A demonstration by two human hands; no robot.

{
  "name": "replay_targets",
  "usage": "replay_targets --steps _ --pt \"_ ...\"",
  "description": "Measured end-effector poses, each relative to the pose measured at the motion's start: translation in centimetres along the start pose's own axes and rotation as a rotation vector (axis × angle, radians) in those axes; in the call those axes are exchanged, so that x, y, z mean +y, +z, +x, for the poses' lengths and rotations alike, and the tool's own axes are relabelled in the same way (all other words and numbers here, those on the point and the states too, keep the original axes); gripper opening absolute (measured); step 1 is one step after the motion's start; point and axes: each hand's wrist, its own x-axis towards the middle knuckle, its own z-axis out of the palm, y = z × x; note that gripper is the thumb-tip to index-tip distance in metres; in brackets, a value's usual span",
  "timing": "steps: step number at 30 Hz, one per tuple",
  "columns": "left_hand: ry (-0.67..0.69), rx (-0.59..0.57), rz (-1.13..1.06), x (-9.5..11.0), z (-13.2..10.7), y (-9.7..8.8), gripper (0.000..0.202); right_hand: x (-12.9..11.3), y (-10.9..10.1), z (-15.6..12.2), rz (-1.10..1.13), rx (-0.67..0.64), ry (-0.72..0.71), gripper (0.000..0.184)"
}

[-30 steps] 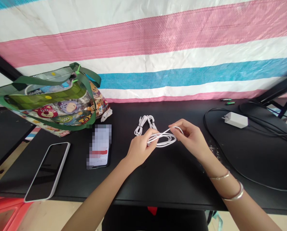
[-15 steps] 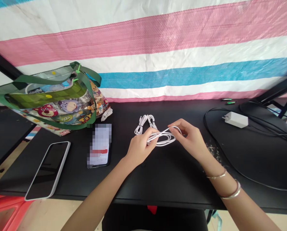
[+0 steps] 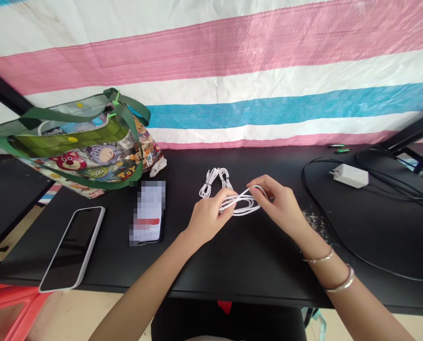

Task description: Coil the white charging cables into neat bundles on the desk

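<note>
Two bare hands were working at a single white charging cable (image 3: pixel 239 206), which sat near the middle of the black worktop (image 3: pixel 243 270). The left hand (image 3: pixel 209 222) was curled around the lower coils, and the right hand (image 3: pixel 278 206) pinched a raised loop between thumb and fingers, so both were grasping it. Just beyond them, toward the far edge, lay a bunched white section of cable (image 3: pixel 214 182) with its connector ends showing.

Left of the hands rested a black smartphone with a pixelated screen (image 3: pixel 147 213). Beyond it, a black phone in a white case (image 3: pixel 72 248) lay near the front left edge. A glossy cartoon-printed tote bag with green straps (image 3: pixel 79 151) stood at the far left corner.

Toward the right edge, a white plug charger (image 3: pixel 350 176) sat on a dark rounded mat (image 3: pixel 382 237), with a thin black cable (image 3: pixel 339 232) curving around it. Two thin metal bangles (image 3: pixel 337 279) circled the right wrist. A pink, white and blue striped tarpaulin (image 3: pixel 254 61) hung behind the worktop.
</note>
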Motion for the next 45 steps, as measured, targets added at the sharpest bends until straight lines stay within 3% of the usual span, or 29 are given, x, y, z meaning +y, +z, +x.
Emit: replay_targets --steps 45 --pt "0.012 -0.039 0.092 0.06 -0.21 0.10 0.019 0.09 0.22 -0.21 -0.084 -0.073 -0.063 0.020"
